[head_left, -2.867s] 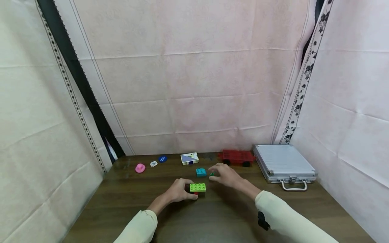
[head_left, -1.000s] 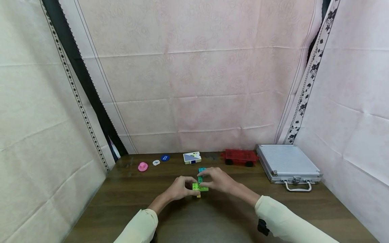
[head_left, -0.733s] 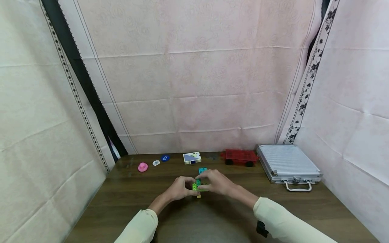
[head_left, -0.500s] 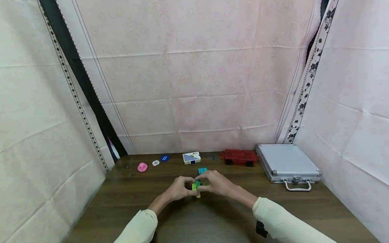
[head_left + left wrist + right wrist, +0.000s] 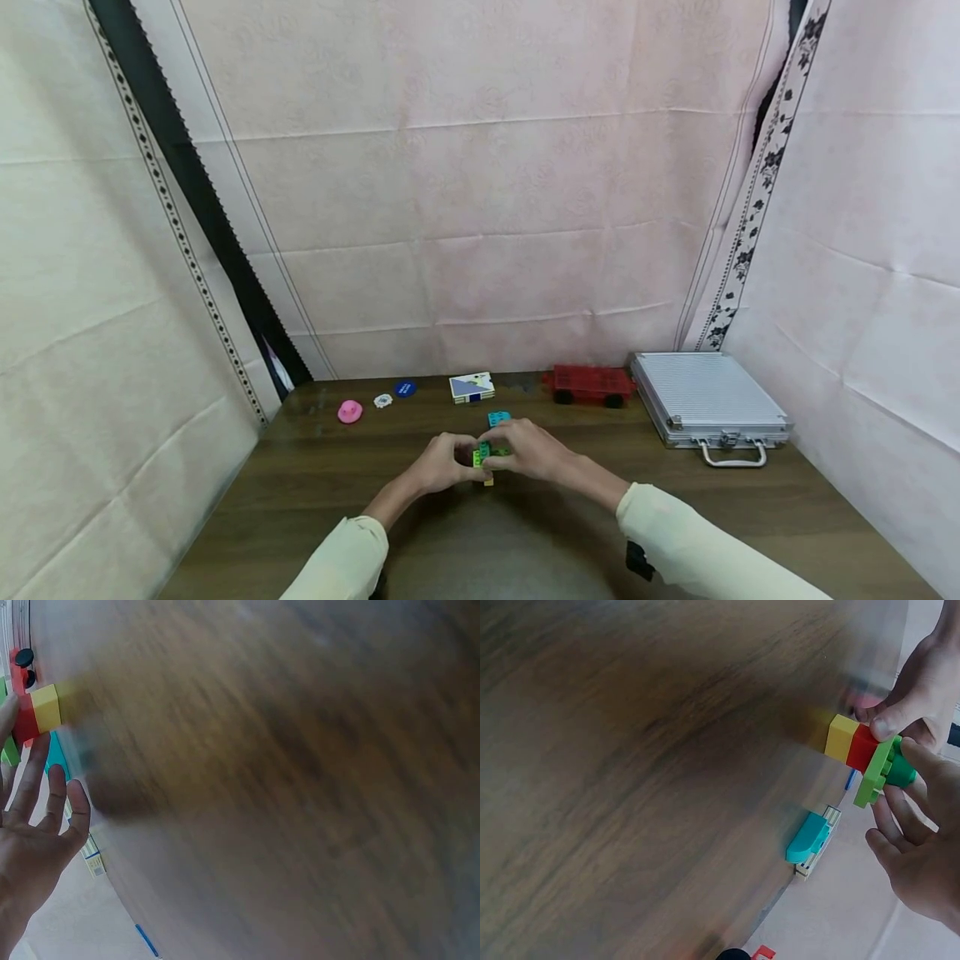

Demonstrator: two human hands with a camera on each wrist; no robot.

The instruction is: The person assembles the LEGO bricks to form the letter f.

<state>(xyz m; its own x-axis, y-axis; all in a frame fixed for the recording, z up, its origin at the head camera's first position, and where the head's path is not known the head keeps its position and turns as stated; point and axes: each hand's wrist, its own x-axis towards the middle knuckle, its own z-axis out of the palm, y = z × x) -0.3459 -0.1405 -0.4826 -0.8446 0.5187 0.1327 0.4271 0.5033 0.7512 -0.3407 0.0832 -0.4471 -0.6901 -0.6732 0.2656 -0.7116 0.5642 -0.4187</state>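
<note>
A small tower stands on the table, seen best in the right wrist view: a yellow brick (image 5: 841,739) at the bottom, a red brick (image 5: 861,748) over it, then a wider lime brick (image 5: 871,782) lying across. My left hand (image 5: 441,465) grips this tower from the left, with its thumb at the red brick. On top of the lime brick sits a darker green brick (image 5: 902,773), which my right hand (image 5: 531,448) pinches between thumb and finger. Whether its studs are fully pressed in, I cannot tell. Just behind the hands lies a teal brick (image 5: 498,418).
Along the back of the table are a pink hat-shaped piece (image 5: 349,411), a white piece (image 5: 382,400), a blue disc (image 5: 405,388), a printed block stack (image 5: 472,387) and a red wheeled base (image 5: 592,384). A silver case (image 5: 708,396) lies at the right.
My right hand has brought the green brick from beside the teal brick onto the lime brick, shifting it left along the top. My left hand keeps its hold on the tower.
</note>
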